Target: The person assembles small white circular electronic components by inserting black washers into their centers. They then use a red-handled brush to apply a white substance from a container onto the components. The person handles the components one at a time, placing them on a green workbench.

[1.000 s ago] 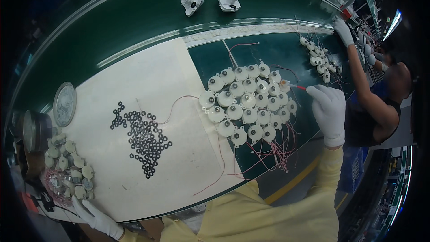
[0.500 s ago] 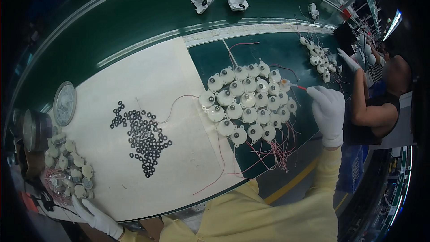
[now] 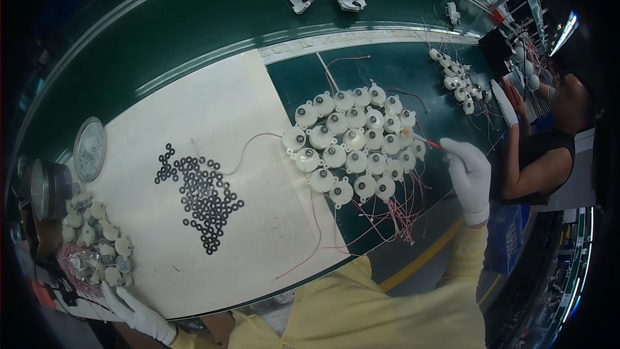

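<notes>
Fingers of the right gloved hand (image 3: pixel 470 178): pinched a red-handled brush (image 3: pixel 431 144). Fingers of the left gloved hand (image 3: pixel 141 317): extended, thumb apart, at the near-left corner of the green tabletop (image 3: pixel 294 76). Pale sheet (image 3: pixel 139 129): covered the tabletop's left part. Cluster of wired, round white parts (image 3: pixel 356 139): lay toward the right edge, under the brush tip. Heap of similar parts (image 3: pixel 111 232): sat by the left edge. Black rings (image 3: pixel 206 190): lay mid-sheet.

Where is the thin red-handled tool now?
The tool is right of centre in the head view, in the right hand, pointing at the white round parts.
</notes>
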